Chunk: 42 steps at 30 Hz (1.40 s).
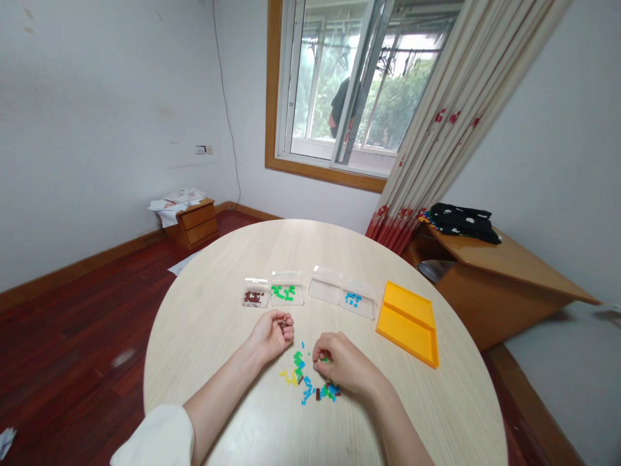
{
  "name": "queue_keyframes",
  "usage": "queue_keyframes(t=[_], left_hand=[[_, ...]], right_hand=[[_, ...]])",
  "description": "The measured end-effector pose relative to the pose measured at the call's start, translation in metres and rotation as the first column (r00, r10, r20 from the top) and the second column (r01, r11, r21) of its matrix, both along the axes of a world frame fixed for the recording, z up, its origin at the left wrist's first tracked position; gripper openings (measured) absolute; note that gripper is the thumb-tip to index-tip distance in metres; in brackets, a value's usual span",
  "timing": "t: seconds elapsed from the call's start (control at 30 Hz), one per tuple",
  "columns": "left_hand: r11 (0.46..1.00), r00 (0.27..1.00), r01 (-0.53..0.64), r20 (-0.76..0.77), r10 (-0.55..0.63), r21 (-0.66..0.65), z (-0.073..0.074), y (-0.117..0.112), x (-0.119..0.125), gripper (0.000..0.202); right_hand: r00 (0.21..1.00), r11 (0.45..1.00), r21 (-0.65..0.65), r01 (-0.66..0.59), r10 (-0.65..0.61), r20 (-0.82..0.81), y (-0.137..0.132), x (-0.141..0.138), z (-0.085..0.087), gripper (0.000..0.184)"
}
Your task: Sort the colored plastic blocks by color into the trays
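Observation:
My left hand [274,334] rests on the round wooden table [218,323], palm up and fingers curled round a few small dark brown pieces. My right hand [338,364] lies knuckles up on a heap of small mixed-colour pieces [303,378], its fingertips pinched together on a piece too small to name. Beyond my hands stand clear plastic boxes: one with brown pieces [255,294], one with green pieces [286,290], an empty-looking one [325,285] and one with blue pieces [358,299].
A yellow two-part tray [408,321] sits at the right of the table. A low wooden bedside cabinet [194,222] stands by the left wall, and a wooden desk [490,272] with dark cloth stands at the right under a curtain. A window is straight ahead.

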State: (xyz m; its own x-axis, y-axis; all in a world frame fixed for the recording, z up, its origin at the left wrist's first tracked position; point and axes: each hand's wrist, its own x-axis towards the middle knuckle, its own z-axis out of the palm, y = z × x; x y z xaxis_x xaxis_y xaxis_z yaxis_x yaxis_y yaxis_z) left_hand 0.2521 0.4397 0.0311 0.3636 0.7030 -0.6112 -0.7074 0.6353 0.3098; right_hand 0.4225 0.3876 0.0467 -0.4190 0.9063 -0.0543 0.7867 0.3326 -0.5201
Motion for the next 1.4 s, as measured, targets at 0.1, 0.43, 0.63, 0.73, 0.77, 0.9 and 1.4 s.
queue_keyframes(t=[0.1, 0.43, 0.63, 0.73, 0.77, 0.9, 1.4], left_hand=[[1.0, 1.0, -0.001, 0.0, 0.001, 0.0, 0.001, 0.0, 0.0, 0.013], [1.0, 1.0, -0.006, 0.007, 0.006, 0.003, 0.001, 0.0, 0.0, 0.012], [1.0, 1.0, -0.001, 0.008, 0.001, 0.002, 0.001, 0.0, 0.0, 0.013], [1.0, 1.0, 0.005, 0.013, -0.005, 0.003, -0.001, 0.001, 0.0, 0.013], [1.0, 1.0, 0.006, 0.014, -0.006, 0.008, -0.002, 0.001, -0.001, 0.013], [1.0, 1.0, 0.005, 0.01, -0.005, 0.03, -0.005, 0.001, -0.001, 0.012], [0.985, 0.985, 0.156, 0.064, -0.161, 0.071, -0.008, -0.004, 0.0, 0.024]], right_hand=[[1.0, 1.0, -0.03, -0.003, 0.004, 0.02, 0.001, 0.001, -0.001, 0.016], [0.999, 0.999, -0.035, -0.036, 0.037, 0.016, 0.001, 0.002, 0.0, 0.019], [0.997, 0.997, 0.004, -0.072, 0.072, 0.034, 0.001, 0.002, -0.002, 0.016], [0.996, 0.997, -0.002, -0.075, 0.075, 0.051, -0.001, 0.0, 0.001, 0.015], [0.996, 0.998, -0.007, -0.068, 0.069, 0.06, -0.002, -0.002, 0.003, 0.015], [0.995, 0.999, -0.019, -0.045, 0.046, 0.089, -0.004, -0.009, 0.01, 0.014], [0.993, 0.993, 0.071, 0.095, -0.09, -0.074, -0.002, 0.003, 0.012, 0.012]])
